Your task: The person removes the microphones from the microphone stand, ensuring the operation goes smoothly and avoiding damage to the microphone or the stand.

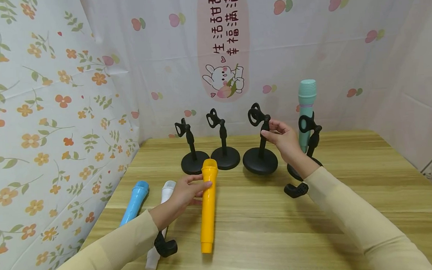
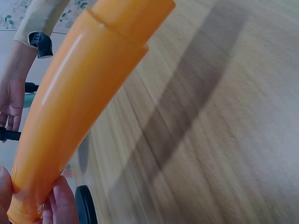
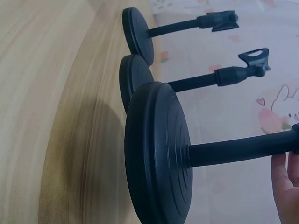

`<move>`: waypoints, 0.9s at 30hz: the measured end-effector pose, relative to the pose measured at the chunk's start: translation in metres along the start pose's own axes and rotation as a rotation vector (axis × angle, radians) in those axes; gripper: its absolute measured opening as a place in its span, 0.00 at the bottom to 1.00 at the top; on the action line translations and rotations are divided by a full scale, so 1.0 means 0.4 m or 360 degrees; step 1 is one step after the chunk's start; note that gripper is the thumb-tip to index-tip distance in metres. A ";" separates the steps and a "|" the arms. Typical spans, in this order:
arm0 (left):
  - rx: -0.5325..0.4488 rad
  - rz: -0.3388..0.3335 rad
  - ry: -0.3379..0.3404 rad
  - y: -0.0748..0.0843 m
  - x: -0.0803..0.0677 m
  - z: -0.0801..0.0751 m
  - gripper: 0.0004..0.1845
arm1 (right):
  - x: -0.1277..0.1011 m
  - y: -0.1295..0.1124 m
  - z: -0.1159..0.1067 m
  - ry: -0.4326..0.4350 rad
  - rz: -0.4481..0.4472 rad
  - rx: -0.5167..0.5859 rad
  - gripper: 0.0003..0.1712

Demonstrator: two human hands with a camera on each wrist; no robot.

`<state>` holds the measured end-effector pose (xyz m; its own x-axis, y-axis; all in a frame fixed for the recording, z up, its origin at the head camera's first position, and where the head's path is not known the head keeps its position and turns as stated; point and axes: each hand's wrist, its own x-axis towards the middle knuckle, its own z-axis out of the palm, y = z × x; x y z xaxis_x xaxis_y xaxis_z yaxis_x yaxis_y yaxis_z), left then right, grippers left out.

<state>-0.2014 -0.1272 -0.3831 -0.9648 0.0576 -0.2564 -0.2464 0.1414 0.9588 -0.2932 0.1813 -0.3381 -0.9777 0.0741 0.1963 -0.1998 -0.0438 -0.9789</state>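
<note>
My left hand (image 1: pixel 184 193) pinches a yellow-orange microphone (image 1: pixel 208 213) just below its head. The microphone's tail points toward me, and its shadow falls on the wood in the left wrist view. My right hand (image 1: pixel 284 139) grips the upper pole of a black microphone stand (image 1: pixel 260 161), whose round base appears tilted and slightly off the table. The stand's clip holds nothing. Left of it stand two more black stands (image 1: pixel 225 157) (image 1: pixel 194 162) with bare clips. Behind my right wrist, a mint-green microphone (image 1: pixel 307 101) sits upright at another stand (image 1: pixel 313 140), partly hidden.
On the table's left lie a blue microphone (image 1: pixel 135 202) and a white microphone (image 1: pixel 152 256), the latter partly under my left forearm. The wooden table (image 1: pixel 265 238) meets a printed curtain (image 1: pixel 153 65) at the back. A floral cloth (image 1: pixel 47 131) hangs along the left.
</note>
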 end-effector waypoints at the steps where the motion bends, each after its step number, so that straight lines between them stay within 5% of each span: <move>1: 0.0006 -0.0005 0.0000 -0.003 0.000 -0.002 0.28 | 0.004 0.001 0.000 0.0011 0.0003 -0.0005 0.21; 27: 0.0110 -0.0128 0.0086 -0.054 -0.021 -0.035 0.30 | 0.092 0.046 0.013 0.0213 0.0070 0.0012 0.19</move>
<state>-0.1891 -0.1444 -0.4000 -0.9462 -0.0096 -0.3234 -0.3180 0.2116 0.9242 -0.3331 0.1781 -0.3484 -0.9684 0.2042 0.1432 -0.1579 -0.0574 -0.9858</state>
